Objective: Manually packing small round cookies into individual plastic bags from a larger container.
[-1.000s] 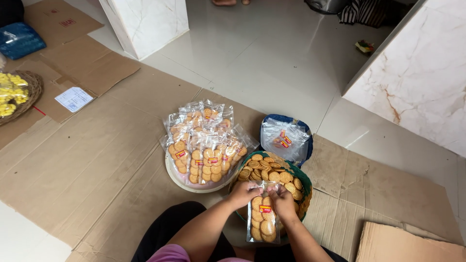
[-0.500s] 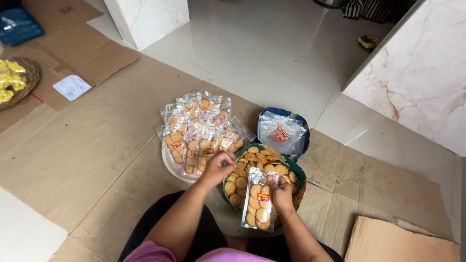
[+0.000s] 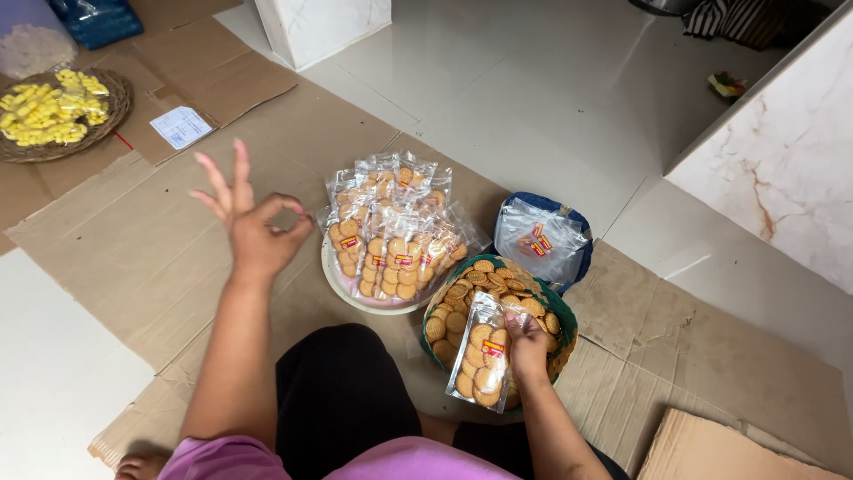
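— Fingers first: what were they doing?

— Right hand (image 3: 526,348) had its fingers pinched on the top edge of a clear bag (image 3: 481,351) of round biscuits. Left hand (image 3: 255,227) was up in the air, holding nothing, thumb and forefinger curled into a ring and the other three fingers spread apart.

— Where did the bag lie from each hand?

— Directly under the right fingers and hanging toward 7 o'clock from them. From the left hand it sat at about 4 o'clock, well apart. So the right hand was far nearer.

— Its long axis?

— Roughly 1 to 7 o'clock, slightly tilted, mouth end uppermost by the fingers.

— What was beneath it?

— A green basket (image 3: 562,313) of loose biscuits (image 3: 484,283); the bag overlapped its near rim. I could not tell whether the bag's lower end rested on the basket or hung free.

— And further out?

— At 11 o'clock from the basket, just beside it, a pale tray (image 3: 342,289) heaped with filled packs (image 3: 391,236). At 1 o'clock, a blue bag (image 3: 569,218) holding empty pouches (image 3: 538,240).

— The surface?

— Flattened cardboard (image 3: 133,249) over pale tile (image 3: 533,98). The person sat on it, dark-clad knees near the basket.

— The room beyond?

— Far at 10 o'clock, a woven tray (image 3: 115,98) of yellow snacks (image 3: 44,108) and a slip of paper (image 3: 180,127); marble walls (image 3: 782,151) at 12 and 2 o'clock.
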